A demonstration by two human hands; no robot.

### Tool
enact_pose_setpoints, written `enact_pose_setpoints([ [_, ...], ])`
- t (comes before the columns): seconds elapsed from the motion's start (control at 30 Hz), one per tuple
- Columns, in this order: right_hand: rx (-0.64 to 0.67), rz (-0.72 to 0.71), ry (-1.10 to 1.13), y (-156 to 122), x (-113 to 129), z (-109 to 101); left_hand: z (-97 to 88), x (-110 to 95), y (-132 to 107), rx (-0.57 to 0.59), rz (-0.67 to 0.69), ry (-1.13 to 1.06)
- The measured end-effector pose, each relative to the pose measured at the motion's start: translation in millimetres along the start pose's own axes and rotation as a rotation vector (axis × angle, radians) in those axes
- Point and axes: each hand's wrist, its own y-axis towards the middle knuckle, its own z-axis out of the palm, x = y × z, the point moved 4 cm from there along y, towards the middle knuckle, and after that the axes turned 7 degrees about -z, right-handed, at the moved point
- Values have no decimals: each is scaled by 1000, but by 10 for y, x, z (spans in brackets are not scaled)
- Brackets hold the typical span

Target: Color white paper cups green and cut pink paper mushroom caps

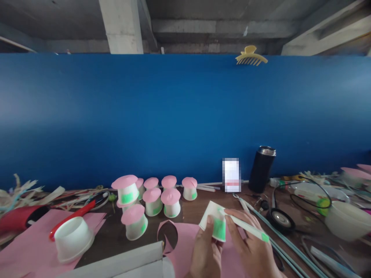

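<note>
A white paper cup [206, 219] with a green patch on its side is tilted in my left hand [204, 251], the thumb pressing on its wall. My right hand [255, 247] grips a white highlighter [247, 227] with a green end. The highlighter's other end meets the cup beside the green patch, though fingers partly hide the tip. Both hands are over a pink paper sheet [185, 247] that has a round hole cut near its left edge. To the left stand several white cups with pink paper discs [171, 196] on top and green patches on their sides.
A plain white cup [74, 239] and red-handled tool [72, 218] lie on pink paper at left. In front is a white box [136, 262]. At the back right stand a black bottle [262, 170] and a blurred card [231, 175]; cords [272, 231] lie right. A blue partition [174, 116] rises behind.
</note>
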Motion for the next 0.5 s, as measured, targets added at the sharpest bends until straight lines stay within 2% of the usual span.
enact_pose_setpoints([
  [0.5,-11,12,-11,0,-3,-13,-100,33,60,-78,-37,-47],
])
